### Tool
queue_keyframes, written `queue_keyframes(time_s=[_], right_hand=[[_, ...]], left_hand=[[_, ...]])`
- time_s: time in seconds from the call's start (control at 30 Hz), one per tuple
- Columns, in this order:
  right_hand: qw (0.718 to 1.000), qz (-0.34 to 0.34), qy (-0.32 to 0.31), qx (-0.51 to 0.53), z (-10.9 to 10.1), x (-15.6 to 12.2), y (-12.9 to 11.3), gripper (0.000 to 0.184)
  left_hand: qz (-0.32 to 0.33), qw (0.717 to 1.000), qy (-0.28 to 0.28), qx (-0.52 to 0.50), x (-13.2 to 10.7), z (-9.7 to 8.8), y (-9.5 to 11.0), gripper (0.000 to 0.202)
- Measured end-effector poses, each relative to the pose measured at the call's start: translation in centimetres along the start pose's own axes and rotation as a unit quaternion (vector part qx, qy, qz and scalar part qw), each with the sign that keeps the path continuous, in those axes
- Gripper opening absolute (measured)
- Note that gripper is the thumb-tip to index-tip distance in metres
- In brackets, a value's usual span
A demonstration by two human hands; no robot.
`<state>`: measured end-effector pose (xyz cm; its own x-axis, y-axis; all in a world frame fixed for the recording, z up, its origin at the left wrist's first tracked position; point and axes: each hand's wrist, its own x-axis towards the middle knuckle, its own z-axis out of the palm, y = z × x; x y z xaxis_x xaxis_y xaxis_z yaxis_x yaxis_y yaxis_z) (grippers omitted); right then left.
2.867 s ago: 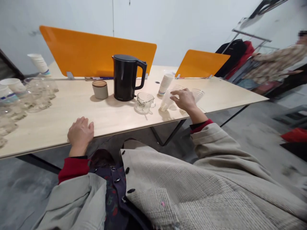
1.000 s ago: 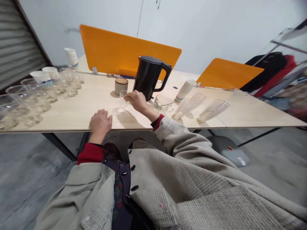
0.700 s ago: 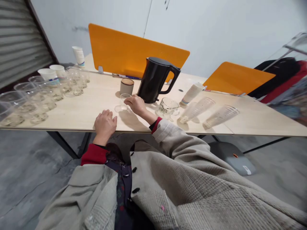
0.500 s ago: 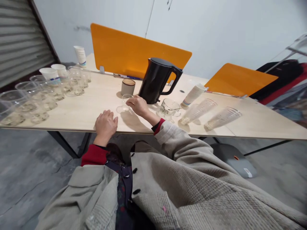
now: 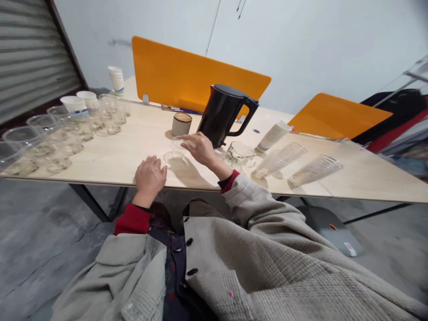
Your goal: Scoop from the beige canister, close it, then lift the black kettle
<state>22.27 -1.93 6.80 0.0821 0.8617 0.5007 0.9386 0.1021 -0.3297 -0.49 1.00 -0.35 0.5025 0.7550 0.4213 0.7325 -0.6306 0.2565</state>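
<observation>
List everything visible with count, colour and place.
Black plastic electric kettle: one, table centre.
Round beige jar, wooden lid: one, left of kettle.
Small clear plastic cup: one, before jar.
Clear glass handled mug: one, right of kettle.
Lying clear cup stacks: two, right.
White paper cup stacks: two; lying right, upright far left.
Loose clear and white cups: many, left end.
Orange divider panels: two, rear.
Light wooden table: one.
Left hand: flat on table.
Right hand: at small cup.

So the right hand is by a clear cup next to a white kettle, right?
Not quite: the kettle is black, not white. The head view shows the right hand by the clear cup, next to that kettle.
</observation>
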Motion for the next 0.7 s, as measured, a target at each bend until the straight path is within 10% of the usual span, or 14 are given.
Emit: queue_keyframes(time_s=[0.2,0.7], right_hand=[[0.993,0.099,0.063,-0.009,-0.4,4.3,3.6,0.049],[0.986,0.166,0.000,0.001,6.8,13.4,6.2,0.066]], left_hand=[[-0.012,1.000,0.003,-0.001,-0.2,0.3,0.0,0.042],[-0.018,0.999,0.013,-0.031,-0.7,0.4,0.2,0.042]])
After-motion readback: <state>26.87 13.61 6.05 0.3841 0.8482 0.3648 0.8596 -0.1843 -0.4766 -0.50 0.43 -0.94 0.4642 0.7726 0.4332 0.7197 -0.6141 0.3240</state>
